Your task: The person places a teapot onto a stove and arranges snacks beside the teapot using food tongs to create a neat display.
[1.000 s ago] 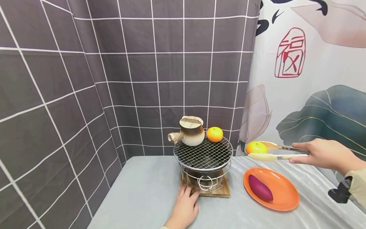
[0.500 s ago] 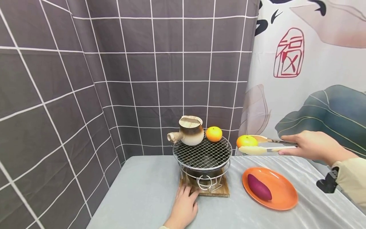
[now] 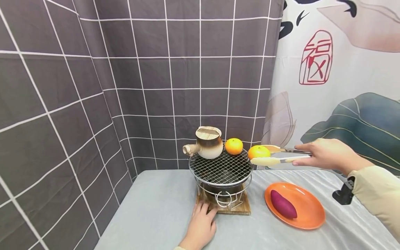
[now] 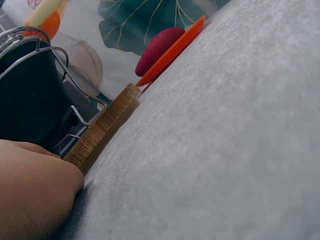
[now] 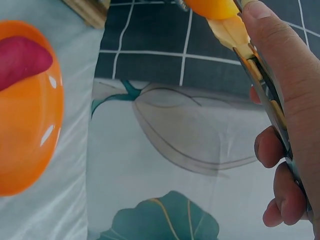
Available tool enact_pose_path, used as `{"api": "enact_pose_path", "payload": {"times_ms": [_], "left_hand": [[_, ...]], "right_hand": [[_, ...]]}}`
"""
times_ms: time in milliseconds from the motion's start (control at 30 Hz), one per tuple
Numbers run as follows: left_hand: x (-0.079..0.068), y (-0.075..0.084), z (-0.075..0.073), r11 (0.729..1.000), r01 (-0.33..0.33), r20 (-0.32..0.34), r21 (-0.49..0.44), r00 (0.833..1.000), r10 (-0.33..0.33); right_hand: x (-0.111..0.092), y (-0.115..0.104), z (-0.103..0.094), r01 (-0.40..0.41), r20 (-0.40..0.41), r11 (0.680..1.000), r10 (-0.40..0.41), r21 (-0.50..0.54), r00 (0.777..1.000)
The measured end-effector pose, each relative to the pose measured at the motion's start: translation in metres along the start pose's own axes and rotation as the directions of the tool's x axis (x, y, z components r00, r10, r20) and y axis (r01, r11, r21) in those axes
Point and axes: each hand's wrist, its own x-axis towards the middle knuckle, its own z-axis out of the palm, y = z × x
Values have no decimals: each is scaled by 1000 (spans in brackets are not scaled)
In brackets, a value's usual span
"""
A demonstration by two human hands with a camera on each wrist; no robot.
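Observation:
My right hand (image 3: 328, 156) grips a pair of tongs (image 3: 287, 159) with pale, broad tips. Between those tips is a tangerine (image 3: 258, 152), held in the air at the right rim of the round wire grill rack (image 3: 218, 170). On the rack's far side sit a second tangerine (image 3: 234, 146) and a small clay pot (image 3: 210, 147) with a wooden lid and side handle. My left hand (image 3: 200, 225) rests its fingers on the front left of the wooden board (image 3: 242, 208) under the stove; the left wrist view shows the hand (image 4: 35, 190) at the board's edge.
An orange plate (image 3: 312, 211) with a purple sweet potato (image 3: 283, 205) on it stands right of the stove. A grey cloth (image 3: 147, 211) covers the table. Behind it hang a dark grid-patterned curtain (image 3: 150, 69) and a white printed one (image 3: 287, 62).
My right hand has moved left, carrying the tangerine in the tongs from above the plate to the rack's right rim. The left hand stays at the board.

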Motion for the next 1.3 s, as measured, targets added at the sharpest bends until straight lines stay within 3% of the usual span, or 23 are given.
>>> {"api": "enact_pose_path", "payload": {"times_ms": [533, 1300], "left_hand": [[0, -1, -1, 999, 20, 24, -25, 1000, -19], [0, 0, -1, 1000, 7, 1, -20, 1000, -7]], "right_hand": [[16, -20, 0, 55, -36, 998, -56, -22, 998], [34, -47, 7, 131, -50, 991, -131, 5, 990]]}}
